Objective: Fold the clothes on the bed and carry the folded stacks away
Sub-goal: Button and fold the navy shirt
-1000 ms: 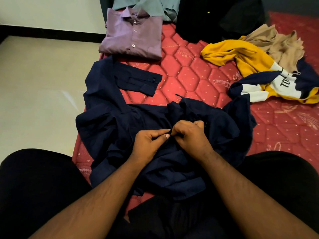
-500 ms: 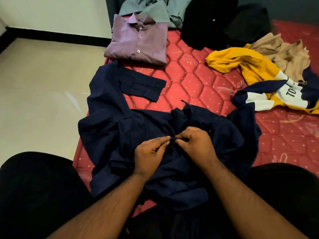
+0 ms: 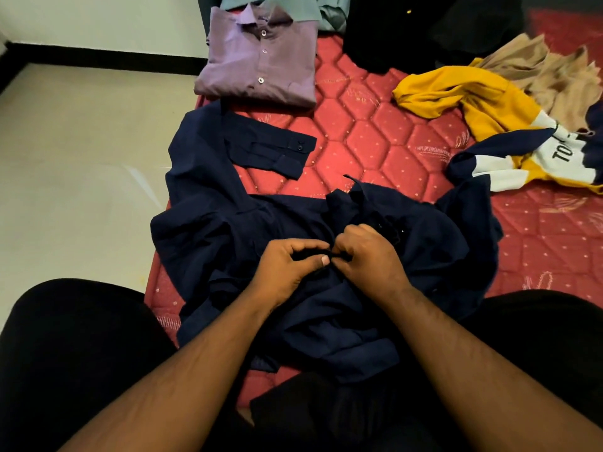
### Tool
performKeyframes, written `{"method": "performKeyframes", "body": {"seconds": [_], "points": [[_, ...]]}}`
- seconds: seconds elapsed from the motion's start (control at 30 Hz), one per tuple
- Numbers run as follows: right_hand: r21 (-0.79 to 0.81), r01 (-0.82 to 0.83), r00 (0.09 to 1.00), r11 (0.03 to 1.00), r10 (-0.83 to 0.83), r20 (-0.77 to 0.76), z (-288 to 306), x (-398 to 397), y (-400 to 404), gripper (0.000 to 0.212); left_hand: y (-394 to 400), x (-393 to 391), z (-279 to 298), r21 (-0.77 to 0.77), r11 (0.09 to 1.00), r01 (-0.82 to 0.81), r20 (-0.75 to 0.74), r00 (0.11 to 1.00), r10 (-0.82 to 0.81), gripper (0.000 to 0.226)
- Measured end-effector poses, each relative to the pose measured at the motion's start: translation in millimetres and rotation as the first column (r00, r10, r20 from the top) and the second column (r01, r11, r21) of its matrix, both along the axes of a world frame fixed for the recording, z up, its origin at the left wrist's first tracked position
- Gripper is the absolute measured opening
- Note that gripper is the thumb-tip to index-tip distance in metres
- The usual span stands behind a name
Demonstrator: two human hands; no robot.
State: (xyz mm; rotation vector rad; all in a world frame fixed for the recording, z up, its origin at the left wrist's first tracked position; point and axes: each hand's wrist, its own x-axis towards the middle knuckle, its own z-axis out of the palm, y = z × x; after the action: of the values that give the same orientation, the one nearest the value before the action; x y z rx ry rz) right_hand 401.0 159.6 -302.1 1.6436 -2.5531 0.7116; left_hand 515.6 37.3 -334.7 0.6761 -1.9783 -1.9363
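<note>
A navy blue shirt (image 3: 228, 223) lies crumpled on the red quilted mattress (image 3: 375, 138) right in front of me, one cuffed sleeve stretched out toward the far left. My left hand (image 3: 287, 269) and my right hand (image 3: 368, 256) meet at the middle of the shirt, each pinching the dark fabric at the button strip, fingertips almost touching. A folded purple shirt (image 3: 261, 63) sits at the mattress's far left edge. Behind it lies a grey-green shirt (image 3: 293, 4).
A yellow, white and navy jersey (image 3: 489, 112) and a beige garment (image 3: 548, 76) lie loose at the right. Dark clothing (image 3: 408, 31) is heaped at the far middle. The pale tiled floor (image 3: 81, 158) lies to the left. My black-clad knees flank the shirt.
My hands have stayed together at the shirt's front, with small finger shifts on the fabric. The view has tipped slightly, so everything sits a little lower in frame.
</note>
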Motion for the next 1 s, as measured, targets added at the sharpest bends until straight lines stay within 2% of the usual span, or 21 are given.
{"method": "performKeyframes", "body": {"seconds": [0.13, 0.23, 0.33, 0.6, 0.73, 1.0], "points": [[0.009, -0.049, 0.995, 0.999, 0.05, -0.09, 1, 0, 1, 0.016, -2, 0, 3, -0.016, 0.999, 0.048, 0.011, 0.999, -0.048, 0.024], [-0.003, -0.053, 0.994, 0.999, 0.053, -0.091, -3, 1, -1, 0.013, 1, 1, 3, -0.103, 0.994, -0.041, -0.002, 0.999, 0.041, 0.021], [-0.006, -0.049, 0.996, 0.999, 0.048, -0.074, -8, 1, -1, 0.019, 5, 1, 6, -0.125, 0.988, -0.092, -0.006, 0.996, 0.092, 0.022], [-0.058, -0.116, 0.972, 0.992, 0.101, -0.212, -5, 2, -1, 0.025, -12, 0, 21, 0.111, 0.984, 0.141, 0.094, 0.984, -0.152, 0.03], [-0.028, -0.12, 0.953, 0.992, 0.107, -0.283, -7, 2, 1, 0.022, -18, 0, 18, 0.086, 0.976, 0.2, 0.137, 0.968, -0.211, 0.023], [0.006, 0.029, 0.964, 1.0, -0.026, -0.266, -8, 12, -4, 0.029, -4, 2, 8, -0.144, 0.989, -0.035, 0.11, 0.993, 0.051, 0.018]]}}
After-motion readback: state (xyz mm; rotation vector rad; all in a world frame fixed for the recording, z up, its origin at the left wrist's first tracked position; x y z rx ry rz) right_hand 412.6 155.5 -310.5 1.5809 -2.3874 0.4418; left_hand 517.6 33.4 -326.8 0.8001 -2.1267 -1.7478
